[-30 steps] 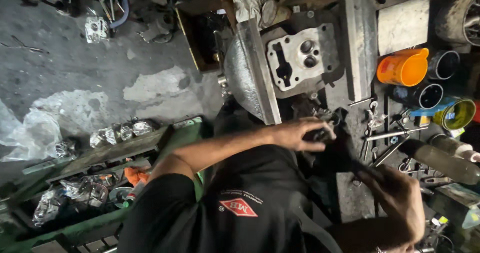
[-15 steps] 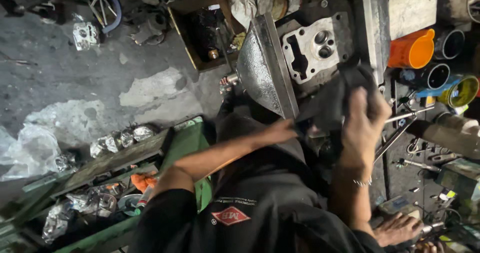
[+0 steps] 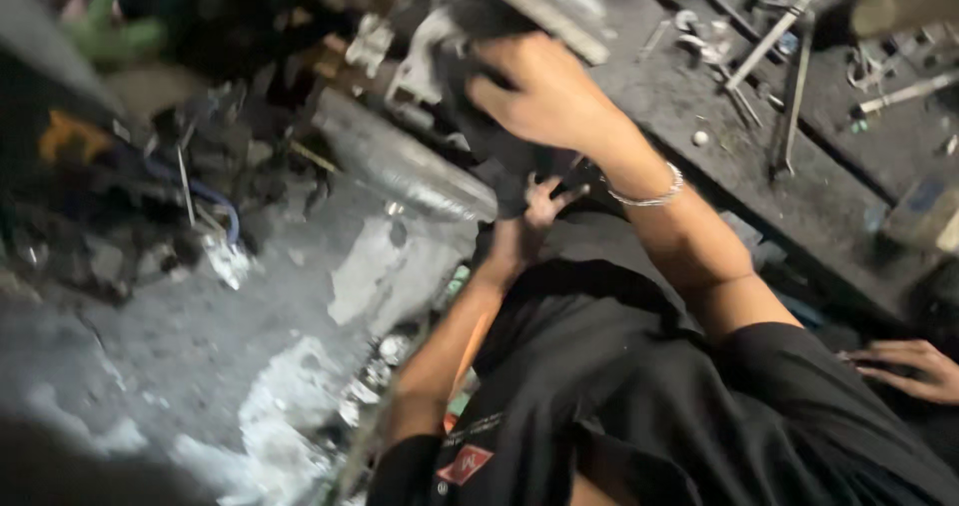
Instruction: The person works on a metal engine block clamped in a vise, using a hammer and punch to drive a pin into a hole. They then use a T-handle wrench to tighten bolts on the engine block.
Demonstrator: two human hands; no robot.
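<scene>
The right hand (image 3: 544,91) grips a dark rag (image 3: 496,161) against the metal engine part (image 3: 420,41) at the workbench's (image 3: 699,156) left edge, nearer it than the left hand (image 3: 529,211), which is spread open just below the rag.

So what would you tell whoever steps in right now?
Right hand, the one with the bracelet: closed on a dark rag, pressed against the grey metal casting at the bench edge.
Left hand: open, fingers spread under the rag's hanging end.
Long metal tools lie on the dark bench to the right, untouched.
Another person's hand rests at the far right.
Done: rag is on the casting. Left: the picture is too blurred to tell how much of it is wiped.
</scene>
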